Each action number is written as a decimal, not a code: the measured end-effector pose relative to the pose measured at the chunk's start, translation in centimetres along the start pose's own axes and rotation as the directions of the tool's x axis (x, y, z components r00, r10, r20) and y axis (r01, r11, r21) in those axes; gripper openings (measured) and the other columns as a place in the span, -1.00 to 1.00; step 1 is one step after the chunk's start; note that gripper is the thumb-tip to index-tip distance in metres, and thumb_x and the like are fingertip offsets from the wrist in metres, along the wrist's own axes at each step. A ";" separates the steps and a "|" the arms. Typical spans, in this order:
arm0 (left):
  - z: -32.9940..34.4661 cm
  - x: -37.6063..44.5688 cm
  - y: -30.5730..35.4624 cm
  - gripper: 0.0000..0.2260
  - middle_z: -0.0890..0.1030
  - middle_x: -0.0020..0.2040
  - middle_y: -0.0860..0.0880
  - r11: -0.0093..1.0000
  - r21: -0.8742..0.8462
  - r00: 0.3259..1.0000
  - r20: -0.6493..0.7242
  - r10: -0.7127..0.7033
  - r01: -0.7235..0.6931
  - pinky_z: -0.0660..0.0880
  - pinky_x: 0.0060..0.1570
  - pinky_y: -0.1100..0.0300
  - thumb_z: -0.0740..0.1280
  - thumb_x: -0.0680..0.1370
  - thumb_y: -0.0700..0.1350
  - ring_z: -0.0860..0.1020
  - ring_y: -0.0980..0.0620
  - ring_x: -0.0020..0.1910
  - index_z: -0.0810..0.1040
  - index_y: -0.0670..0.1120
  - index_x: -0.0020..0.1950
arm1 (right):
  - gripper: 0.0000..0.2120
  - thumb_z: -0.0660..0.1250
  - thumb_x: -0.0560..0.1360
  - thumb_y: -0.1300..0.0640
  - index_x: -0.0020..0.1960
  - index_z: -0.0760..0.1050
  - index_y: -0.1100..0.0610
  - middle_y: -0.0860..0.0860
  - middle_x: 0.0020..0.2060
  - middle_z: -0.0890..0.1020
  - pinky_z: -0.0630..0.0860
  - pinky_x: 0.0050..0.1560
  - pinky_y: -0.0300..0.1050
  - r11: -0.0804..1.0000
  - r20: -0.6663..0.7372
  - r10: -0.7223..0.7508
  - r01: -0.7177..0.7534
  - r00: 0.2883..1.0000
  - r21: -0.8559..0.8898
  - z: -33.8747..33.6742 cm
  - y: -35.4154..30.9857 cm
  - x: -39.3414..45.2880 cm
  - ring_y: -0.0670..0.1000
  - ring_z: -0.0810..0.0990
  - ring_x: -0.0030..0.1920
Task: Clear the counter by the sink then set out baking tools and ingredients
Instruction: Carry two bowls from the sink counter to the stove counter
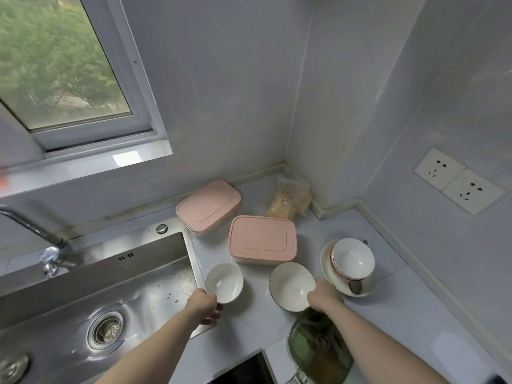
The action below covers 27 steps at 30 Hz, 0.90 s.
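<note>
Pale counter [257, 322] in a grey-walled corner; steel sink [91, 295] at lower left, window [55, 65] upper left. Left hand [203, 304] grips the small white bowl [224, 282] at its near rim by the sink edge. Right hand [325, 296] pinches the wider bowl [291, 286], centre frame.

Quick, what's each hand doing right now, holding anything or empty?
Left hand: grips the near rim of the small white bowl.
Right hand: grips the near rim of the wider white bowl.
</note>
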<state>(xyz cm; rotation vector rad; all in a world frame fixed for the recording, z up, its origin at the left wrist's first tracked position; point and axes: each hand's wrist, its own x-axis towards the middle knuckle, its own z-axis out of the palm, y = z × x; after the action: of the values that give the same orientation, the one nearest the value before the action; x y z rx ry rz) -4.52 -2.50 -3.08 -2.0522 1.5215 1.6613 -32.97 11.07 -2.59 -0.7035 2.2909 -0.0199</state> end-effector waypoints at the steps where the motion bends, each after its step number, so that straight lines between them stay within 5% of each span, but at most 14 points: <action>1: 0.0 0.0 0.0 -0.78 0.74 -0.19 -0.13 1.000 -0.007 1.000 -0.012 -0.001 0.001 0.58 -0.31 0.14 0.11 0.55 -0.26 0.69 -0.05 -0.34 0.51 -0.22 0.05 | -0.57 0.19 0.45 0.11 0.31 0.50 0.00 0.02 0.17 0.63 0.55 0.07 -0.07 1.000 -0.005 -0.017 0.017 1.000 0.009 0.0 0.2 0.2 0.12 0.57 0.07; 14: -2.9 -5.7 -0.8 -0.88 0.72 -0.30 -0.15 0.963 -0.080 0.963 -0.108 0.248 -0.257 0.45 -0.40 0.21 0.21 0.59 -0.19 0.61 -0.04 -0.40 0.49 -0.13 0.09 | -0.86 0.22 0.60 0.06 0.01 0.56 0.00 0.02 -0.22 0.64 0.51 -0.14 0.01 0.946 -0.354 -0.290 0.322 0.889 0.032 -3.6 0.1 -6.5 0.19 0.57 -0.10; 19: -4.6 -8.9 -0.4 -0.89 0.72 -0.31 -0.09 0.921 0.000 0.917 -0.093 0.387 -0.389 0.48 -0.33 0.14 0.23 0.58 -0.18 0.67 -0.04 -0.36 0.53 -0.08 0.05 | -0.68 0.26 0.60 0.11 -0.32 0.32 -0.02 -0.06 -0.46 0.42 0.33 -0.29 -0.07 0.904 -0.425 -0.261 0.374 0.866 0.207 -4.3 0.1 -11.4 -0.02 0.38 -0.37; 27: -5.8 -12.5 -0.5 -0.89 0.72 -0.28 -0.14 0.876 0.068 0.879 0.050 0.475 -0.477 0.46 -0.31 0.13 0.24 0.59 -0.19 0.66 -0.04 -0.35 0.55 -0.11 0.03 | -0.78 0.25 0.56 0.06 -0.23 0.48 0.10 -0.01 -0.36 0.56 0.38 -0.31 -0.06 0.874 -0.429 -0.101 0.286 0.898 0.392 -1.6 2.4 -18.0 0.07 0.53 -0.28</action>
<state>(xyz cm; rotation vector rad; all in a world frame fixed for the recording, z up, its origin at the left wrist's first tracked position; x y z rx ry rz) 0.93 1.97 8.71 -1.6872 2.1766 1.7244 -24.62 21.69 9.64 -0.7301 2.4440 -0.8361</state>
